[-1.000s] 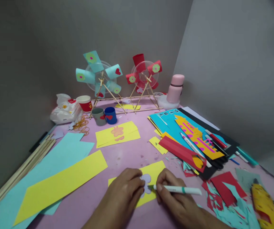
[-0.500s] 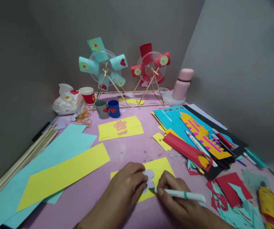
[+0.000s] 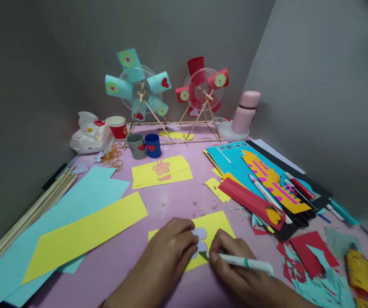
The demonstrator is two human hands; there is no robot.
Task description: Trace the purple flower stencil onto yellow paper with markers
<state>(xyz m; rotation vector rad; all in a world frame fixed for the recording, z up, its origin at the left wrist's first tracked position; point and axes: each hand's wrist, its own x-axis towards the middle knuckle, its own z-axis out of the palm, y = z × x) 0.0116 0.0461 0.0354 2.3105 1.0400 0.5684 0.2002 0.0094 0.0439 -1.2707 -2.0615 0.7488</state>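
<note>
A lilac paper flower [image 3: 200,233] lies on a yellow sheet of paper [image 3: 217,220] at the near middle of the table. My left hand [image 3: 174,244] presses the flower's left side down with curled fingers, hiding that part of it. In my right hand [image 3: 230,259] is a white marker [image 3: 251,264] with a green band, its tip at the flower's lower right edge. Green ink shows by the tip. Just beyond lies another yellow sheet [image 3: 184,171] with an orange flower drawing [image 3: 161,168].
Two stick-framed wheels, one light blue [image 3: 131,64] and one red [image 3: 196,72], stand at the back. Nearby are a pink bottle [image 3: 245,113], a paper cup [image 3: 117,128] and two small paper cylinders [image 3: 152,146]. Paper scraps [image 3: 315,256] lie right; a yellow strip [image 3: 87,235] left.
The marker and my right hand have shifted very slightly to the left. My left hand stays on the flower.
</note>
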